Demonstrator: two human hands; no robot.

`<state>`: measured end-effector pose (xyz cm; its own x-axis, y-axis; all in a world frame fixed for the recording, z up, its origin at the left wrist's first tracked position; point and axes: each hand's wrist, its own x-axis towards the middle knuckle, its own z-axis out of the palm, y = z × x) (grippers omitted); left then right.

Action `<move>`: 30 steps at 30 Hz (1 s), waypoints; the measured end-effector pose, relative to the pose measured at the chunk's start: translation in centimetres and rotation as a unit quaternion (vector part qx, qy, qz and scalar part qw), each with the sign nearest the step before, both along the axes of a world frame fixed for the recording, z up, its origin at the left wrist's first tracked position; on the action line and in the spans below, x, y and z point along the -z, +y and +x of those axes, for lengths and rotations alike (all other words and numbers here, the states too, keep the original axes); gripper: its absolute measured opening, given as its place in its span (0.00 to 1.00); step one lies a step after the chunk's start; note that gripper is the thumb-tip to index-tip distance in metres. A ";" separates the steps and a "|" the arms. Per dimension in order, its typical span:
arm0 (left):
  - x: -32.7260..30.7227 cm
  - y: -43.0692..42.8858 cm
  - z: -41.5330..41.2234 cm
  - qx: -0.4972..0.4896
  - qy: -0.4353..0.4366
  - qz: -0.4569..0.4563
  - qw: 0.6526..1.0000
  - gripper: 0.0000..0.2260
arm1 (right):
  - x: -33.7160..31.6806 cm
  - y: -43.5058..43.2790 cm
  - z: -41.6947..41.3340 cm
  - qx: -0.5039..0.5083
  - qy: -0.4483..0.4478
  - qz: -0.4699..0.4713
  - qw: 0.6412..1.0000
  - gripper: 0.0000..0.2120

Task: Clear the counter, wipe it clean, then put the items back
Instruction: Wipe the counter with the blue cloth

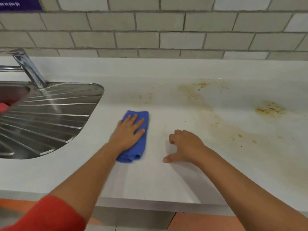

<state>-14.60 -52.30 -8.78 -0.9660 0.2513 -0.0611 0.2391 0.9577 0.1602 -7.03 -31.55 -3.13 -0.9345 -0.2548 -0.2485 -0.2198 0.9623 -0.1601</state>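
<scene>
A folded blue cloth (142,144) lies on the white counter (150,180) just right of the sink's drainboard. My left hand (128,133) presses flat on the cloth with straight, spread fingers. My right hand (183,145) rests on the bare counter to the right of the cloth, fingers loosely curled, thumb stretched out, holding nothing. Brown-yellow stains (269,109) and crumbs mark the counter further right and toward the back.
A steel sink with a ribbed drainboard (50,117) and a chrome tap (28,67) sits at the left. Something red (4,107) shows at the sink's left edge. A grey tiled wall (150,30) backs the counter. The counter's front edge (150,202) runs below my forearms.
</scene>
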 end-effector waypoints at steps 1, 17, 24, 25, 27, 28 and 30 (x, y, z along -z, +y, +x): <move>-0.2 -0.9 -1.4 -0.040 -0.004 -0.004 0.999 0.25 | 0.0 0.0 0.1 -0.004 0.000 0.000 1.000 0.31; 0.0 2.8 3.9 0.134 -0.019 0.029 0.990 0.34 | 0.3 -0.1 0.9 0.027 -0.001 -0.047 0.999 0.33; -0.4 3.5 -1.2 -0.035 -0.024 -0.016 0.999 0.25 | 0.6 0.6 2.1 0.081 -0.033 -0.132 0.987 0.33; -0.3 5.1 -0.6 -0.014 -0.025 -0.007 1.000 0.25 | 0.5 0.9 2.1 0.109 -0.030 -0.172 0.979 0.31; -0.2 8.2 2.1 0.046 -0.021 0.024 0.998 0.24 | 0.5 1.2 2.1 0.166 0.038 -0.220 0.961 0.24; -0.4 9.4 3.8 0.074 -0.024 0.052 0.996 0.23 | 0.5 1.0 1.9 0.191 0.084 -0.225 0.952 0.21; -0.9 10.3 6.6 0.109 -0.056 0.158 0.980 0.22 | 0.6 -0.8 1.6 0.226 0.127 -0.245 0.934 0.18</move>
<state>-8.05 -41.97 -7.89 -0.8789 0.4743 -0.0503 0.3960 0.7843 0.4776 -5.43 -32.37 -3.76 -0.9870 0.1559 0.0388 0.1012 0.7910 -0.6034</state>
